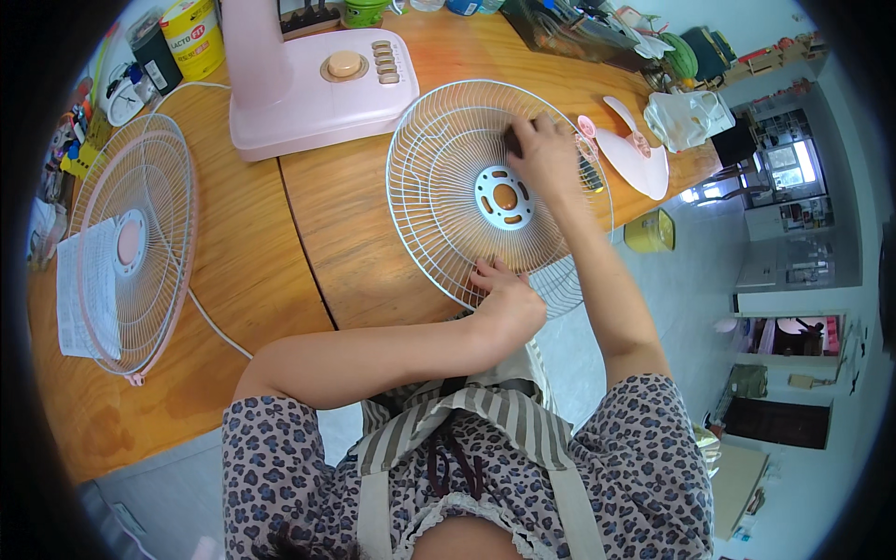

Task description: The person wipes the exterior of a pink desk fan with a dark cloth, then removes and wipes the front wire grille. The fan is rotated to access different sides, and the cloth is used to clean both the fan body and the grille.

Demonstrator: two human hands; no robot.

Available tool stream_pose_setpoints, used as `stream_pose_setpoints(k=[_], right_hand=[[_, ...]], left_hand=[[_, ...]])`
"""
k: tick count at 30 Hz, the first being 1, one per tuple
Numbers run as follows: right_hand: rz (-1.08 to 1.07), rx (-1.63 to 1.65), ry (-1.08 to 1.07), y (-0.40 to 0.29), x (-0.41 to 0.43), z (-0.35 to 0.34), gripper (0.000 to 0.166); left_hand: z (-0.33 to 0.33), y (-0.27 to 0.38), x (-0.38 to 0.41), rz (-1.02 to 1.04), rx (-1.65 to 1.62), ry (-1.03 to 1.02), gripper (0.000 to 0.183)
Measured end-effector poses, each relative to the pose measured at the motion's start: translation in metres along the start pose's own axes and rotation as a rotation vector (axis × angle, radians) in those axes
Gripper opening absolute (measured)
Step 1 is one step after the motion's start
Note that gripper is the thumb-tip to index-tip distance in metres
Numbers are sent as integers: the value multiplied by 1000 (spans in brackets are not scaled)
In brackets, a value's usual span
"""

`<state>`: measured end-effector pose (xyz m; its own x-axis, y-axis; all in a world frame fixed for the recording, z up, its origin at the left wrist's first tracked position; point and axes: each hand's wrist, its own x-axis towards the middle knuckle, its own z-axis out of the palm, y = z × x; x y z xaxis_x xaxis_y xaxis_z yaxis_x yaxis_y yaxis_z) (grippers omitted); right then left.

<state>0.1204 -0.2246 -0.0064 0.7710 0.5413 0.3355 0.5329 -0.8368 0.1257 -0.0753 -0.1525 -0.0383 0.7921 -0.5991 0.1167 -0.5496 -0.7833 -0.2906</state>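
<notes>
A round white wire fan grille (448, 164) with a slotted hub plate lies before me, reaching past the table's front edge. My left hand (509, 297) grips its near wires, fingers curled over them. On the far right part of the grille, my right hand (544, 150) holds a small dark pad (513, 142) against the wires. What the pad is made of is hard to tell. Beside the grille's right rim are a pink fan blade (640, 161) and a small round pink part (586, 126). A black-and-yellow tool handle (591, 175) shows through the wires.
A pink fan base (322, 98) with a knob and buttons stands at the back. At left, another grille with a pink rim (185, 210) rests over a printed sheet (70, 294). A white plastic bag (675, 119) sits far right; a yellow bin (649, 231) is on the floor.
</notes>
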Motion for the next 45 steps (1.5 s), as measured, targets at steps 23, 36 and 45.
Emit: stream_pose_setpoints(k=[23,36,45], right_hand=[[-392,393,-228,-10,-7,-20,34],[-481,379,-211,-11,-23,-30,35],[-452,235,-367,-10,-17,-41,28]], left_hand=[[-1,-2,2,-8,-37,-1,50],[-4,-2,0,18,-45,5,49],[-4,-2,4,24,1,-34,50]])
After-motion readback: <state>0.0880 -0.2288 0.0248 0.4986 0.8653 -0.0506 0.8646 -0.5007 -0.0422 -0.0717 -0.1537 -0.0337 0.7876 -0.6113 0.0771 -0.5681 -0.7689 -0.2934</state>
